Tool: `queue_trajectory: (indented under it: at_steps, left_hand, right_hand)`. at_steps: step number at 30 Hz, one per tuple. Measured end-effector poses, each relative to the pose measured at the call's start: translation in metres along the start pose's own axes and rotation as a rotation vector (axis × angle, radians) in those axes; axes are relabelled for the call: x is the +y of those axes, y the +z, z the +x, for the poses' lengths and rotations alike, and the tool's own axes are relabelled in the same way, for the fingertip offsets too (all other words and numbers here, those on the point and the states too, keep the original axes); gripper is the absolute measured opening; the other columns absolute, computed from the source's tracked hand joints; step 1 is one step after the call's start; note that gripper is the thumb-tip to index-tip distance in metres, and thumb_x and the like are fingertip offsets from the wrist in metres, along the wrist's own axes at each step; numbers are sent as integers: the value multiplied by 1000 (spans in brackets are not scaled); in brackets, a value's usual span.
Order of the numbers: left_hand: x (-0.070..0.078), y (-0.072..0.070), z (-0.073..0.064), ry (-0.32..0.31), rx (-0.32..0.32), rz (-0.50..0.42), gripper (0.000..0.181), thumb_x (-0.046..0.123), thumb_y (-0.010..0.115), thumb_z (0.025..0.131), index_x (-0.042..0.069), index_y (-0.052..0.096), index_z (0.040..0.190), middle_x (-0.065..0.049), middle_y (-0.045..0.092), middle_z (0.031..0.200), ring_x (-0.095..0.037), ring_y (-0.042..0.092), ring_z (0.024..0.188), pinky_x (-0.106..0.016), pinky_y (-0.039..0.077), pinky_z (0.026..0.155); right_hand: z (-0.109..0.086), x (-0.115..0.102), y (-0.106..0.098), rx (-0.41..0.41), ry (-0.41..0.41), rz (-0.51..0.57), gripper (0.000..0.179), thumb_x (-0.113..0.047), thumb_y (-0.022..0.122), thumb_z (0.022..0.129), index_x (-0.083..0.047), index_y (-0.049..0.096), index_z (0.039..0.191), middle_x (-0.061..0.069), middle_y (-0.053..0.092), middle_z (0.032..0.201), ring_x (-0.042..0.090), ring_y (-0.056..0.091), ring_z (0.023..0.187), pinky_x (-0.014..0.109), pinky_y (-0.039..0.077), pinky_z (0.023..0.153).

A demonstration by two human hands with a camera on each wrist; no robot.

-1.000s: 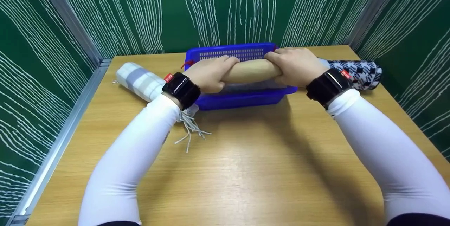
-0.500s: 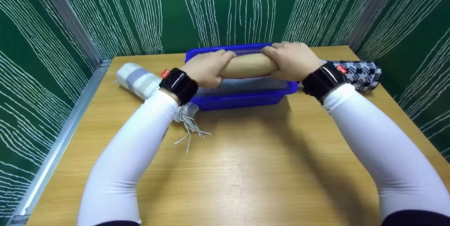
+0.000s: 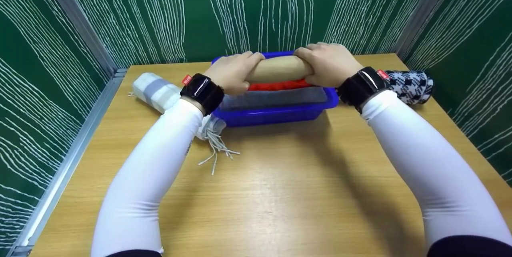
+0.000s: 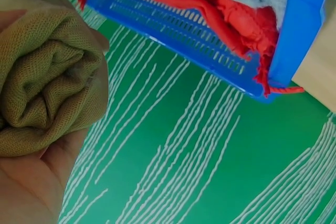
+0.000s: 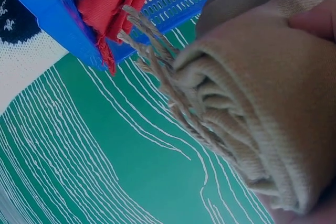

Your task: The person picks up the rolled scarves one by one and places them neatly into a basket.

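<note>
Both hands hold a rolled tan scarf (image 3: 279,69) level above the blue basket (image 3: 276,118). My left hand (image 3: 234,72) grips its left end, whose spiral of folds shows in the left wrist view. At the other end, my right hand (image 3: 330,64) has its fingers curled over the roll; tassels (image 5: 163,72) hang from that end in the right wrist view. Inside the basket lie a grey fluffy scarf (image 3: 276,99) along the near side and a red scarf (image 3: 280,85) behind it. The tan roll and the hands hide much of the basket's far side.
A rolled white-and-grey checked scarf (image 3: 158,89) lies left of the basket, its fringe (image 3: 218,145) spread on the wooden table (image 3: 264,193). To the right lies a black-and-white patterned roll (image 3: 412,87). Green walls (image 3: 208,13) with white lines stand behind and at both sides.
Both hands have moved the tan scarf up and away, slightly leftward in the head view. The red and grey scarves in the basket now show more below it.
</note>
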State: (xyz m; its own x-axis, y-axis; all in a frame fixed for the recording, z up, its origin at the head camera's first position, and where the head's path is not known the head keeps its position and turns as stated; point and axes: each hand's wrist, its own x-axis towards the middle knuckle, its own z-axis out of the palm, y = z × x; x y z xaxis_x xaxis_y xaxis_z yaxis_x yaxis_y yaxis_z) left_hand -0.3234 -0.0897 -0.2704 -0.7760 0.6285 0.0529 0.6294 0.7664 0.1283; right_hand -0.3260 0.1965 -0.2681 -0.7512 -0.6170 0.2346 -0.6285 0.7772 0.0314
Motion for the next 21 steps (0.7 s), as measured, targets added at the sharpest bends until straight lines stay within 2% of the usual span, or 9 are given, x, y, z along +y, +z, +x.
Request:
queue_trajectory:
  at_steps: [9, 21]
  left_hand:
    - [-8, -1, 6, -11, 16, 24, 64, 7, 65, 95, 13, 48, 156, -15, 62, 144, -36, 65, 129, -57, 56, 109]
    - [-14, -4, 11, -41, 30, 56, 65, 9, 66, 95, 13, 48, 157, -15, 61, 147, -35, 63, 133, -56, 56, 111]
  right_hand:
    - [10, 3, 2, 10, 19, 3, 55, -12, 83, 83, -7, 66, 134, 21, 75, 118, 45, 71, 109, 66, 58, 92]
    - [24, 6, 2, -11, 36, -10, 54, -8, 81, 85, -6, 65, 137, 24, 73, 125, 47, 69, 117, 67, 56, 101]
